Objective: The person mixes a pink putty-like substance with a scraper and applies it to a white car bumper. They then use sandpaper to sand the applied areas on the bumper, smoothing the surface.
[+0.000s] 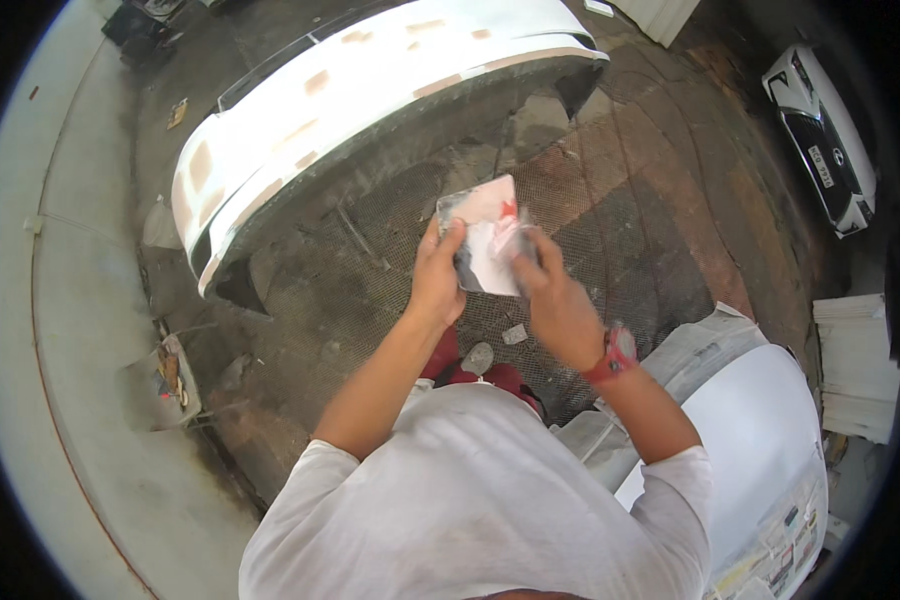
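Observation:
My left hand [436, 272] grips the left edge of a flat, rectangular board [478, 206], its thumb lying on top. The board's face is whitish pink, with a small red patch near its right side and a dark area along the lower left. My right hand [560, 308], with a red band on the wrist, is closed at the board's right side. Motion blurs its fingertips and a pinkish-white thing [508, 240] there, whose kind I cannot make out. Both hands are held above the floor, in front of my body.
A large white car bumper [370, 100] with tan patches stands ahead. Another white bumper with a dark grille [825, 150] is at the far right. Close on my right lies a white curved panel [745, 410]. A small tray [182, 365] with tools sits by the left wall [80, 300].

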